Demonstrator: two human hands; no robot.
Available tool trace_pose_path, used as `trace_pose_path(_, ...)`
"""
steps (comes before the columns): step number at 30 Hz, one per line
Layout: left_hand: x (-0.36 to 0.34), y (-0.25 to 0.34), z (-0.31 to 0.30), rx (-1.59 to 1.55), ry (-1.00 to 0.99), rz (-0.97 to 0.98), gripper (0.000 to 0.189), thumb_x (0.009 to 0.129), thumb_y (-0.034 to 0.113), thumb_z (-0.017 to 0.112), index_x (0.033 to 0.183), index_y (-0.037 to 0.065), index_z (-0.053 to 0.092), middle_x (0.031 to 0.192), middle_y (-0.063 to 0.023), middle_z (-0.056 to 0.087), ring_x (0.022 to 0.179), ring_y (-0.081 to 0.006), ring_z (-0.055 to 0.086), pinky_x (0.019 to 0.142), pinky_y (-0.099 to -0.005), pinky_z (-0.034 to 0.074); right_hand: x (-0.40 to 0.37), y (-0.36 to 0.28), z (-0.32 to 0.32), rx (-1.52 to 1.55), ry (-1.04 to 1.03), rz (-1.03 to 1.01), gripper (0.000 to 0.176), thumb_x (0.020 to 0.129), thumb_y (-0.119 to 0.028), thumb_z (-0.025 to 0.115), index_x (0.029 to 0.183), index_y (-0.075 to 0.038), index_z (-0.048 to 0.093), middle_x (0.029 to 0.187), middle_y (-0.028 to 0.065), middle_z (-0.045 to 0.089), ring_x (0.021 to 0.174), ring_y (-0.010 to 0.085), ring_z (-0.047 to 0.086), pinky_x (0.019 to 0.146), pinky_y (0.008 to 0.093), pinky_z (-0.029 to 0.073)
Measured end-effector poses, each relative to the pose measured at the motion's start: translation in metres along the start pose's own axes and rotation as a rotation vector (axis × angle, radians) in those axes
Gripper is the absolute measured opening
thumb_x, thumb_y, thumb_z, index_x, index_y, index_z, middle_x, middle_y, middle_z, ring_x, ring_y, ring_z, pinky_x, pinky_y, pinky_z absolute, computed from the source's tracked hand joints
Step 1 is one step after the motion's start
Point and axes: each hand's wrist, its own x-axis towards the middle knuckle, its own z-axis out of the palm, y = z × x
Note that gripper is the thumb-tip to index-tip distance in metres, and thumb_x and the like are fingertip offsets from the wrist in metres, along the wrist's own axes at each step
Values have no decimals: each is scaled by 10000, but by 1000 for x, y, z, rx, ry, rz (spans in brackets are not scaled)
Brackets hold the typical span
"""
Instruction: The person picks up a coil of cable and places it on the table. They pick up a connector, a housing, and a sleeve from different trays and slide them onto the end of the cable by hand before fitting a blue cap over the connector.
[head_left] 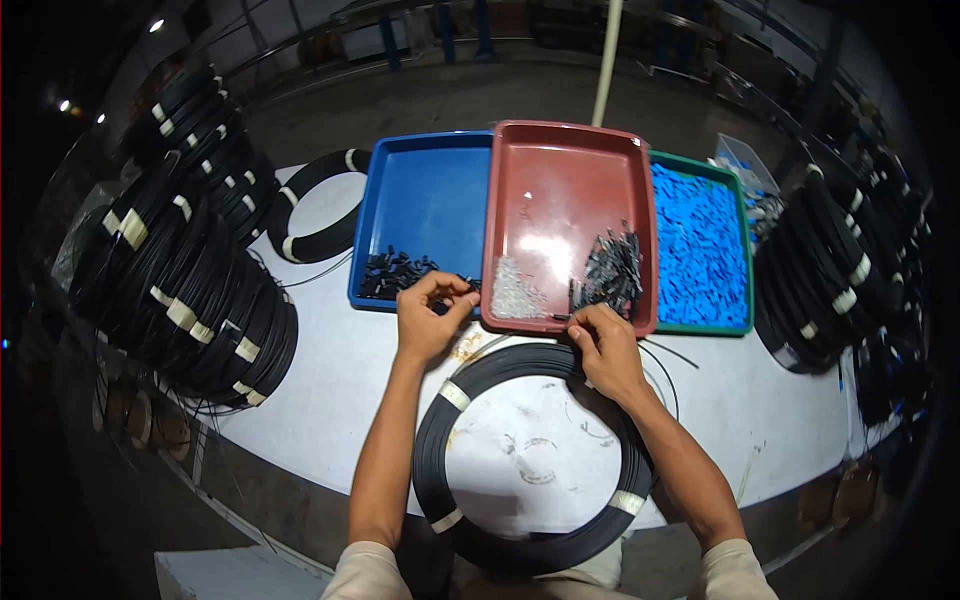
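Left hand [430, 315]: fingers [462, 303] curled, thumb and index nearly closed at the near right corner of the blue tray [430, 200]; too small to tell whether anything is gripped. Black bits [395, 272] lie in that tray, just beside and left of the fingers.

Right hand [608, 350]: fingers [582, 334] bent close together at the near rim of the red tray [560, 190]; a small dark piece [562, 317] shows at the tips, hold unclear. Dark parts [612, 268] heaped just beyond them; clear parts [515, 290] in the near left corner, between the hands.

Coil [434, 455]: taped black ring, nearer the body than both hands, partly under the right wrist, on the desk [330, 400].

Farther out: green tray [748, 250] of blue parts [700, 250] at right; stacked coils on both sides.
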Motion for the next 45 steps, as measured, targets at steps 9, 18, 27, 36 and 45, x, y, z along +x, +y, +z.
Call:
trace_pose_path(9,-34,12,56,-198,-89,58,181,825,0,797,969,-2,688,884,-63,718,781,-96,674,720,-220,534,1,40,-27,300,-51,150,92,881,-74,686,906,13,670,767,58,664,684,114,588,635,285,469)
trace_pose_path(18,-40,19,61,-141,-239,191,176,814,-19,780,976,-26,712,868,-104,752,807,-131,725,719,-246,566,-10,26,-31,86,-86,-215,79,878,-62,686,904,13,688,816,94,651,686,172,614,607,304,463)
trace_pose_path(27,-40,25,58,-34,-335,270,159,765,-13,834,893,-26,741,876,-122,756,765,-137,704,724,-253,561,-14,27,-32,76,-53,-351,78,875,-48,692,919,15,677,797,113,639,680,211,617,606,327,464)
trace_pose_path(36,-40,29,61,-28,-334,251,137,774,4,819,895,-10,758,868,-116,765,763,-140,718,715,-255,562,-13,27,-34,48,-86,-305,71,870,-51,693,899,12,677,789,107,633,688,214,615,604,327,463)
trace_pose_path(45,-40,38,57,67,-258,239,138,781,43,818,885,-21,753,834,-110,759,732,-143,719,696,-260,561,-13,24,-33,16,-118,-268,63,859,-42,682,883,16,675,800,102,630,689,207,607,593,311,450)
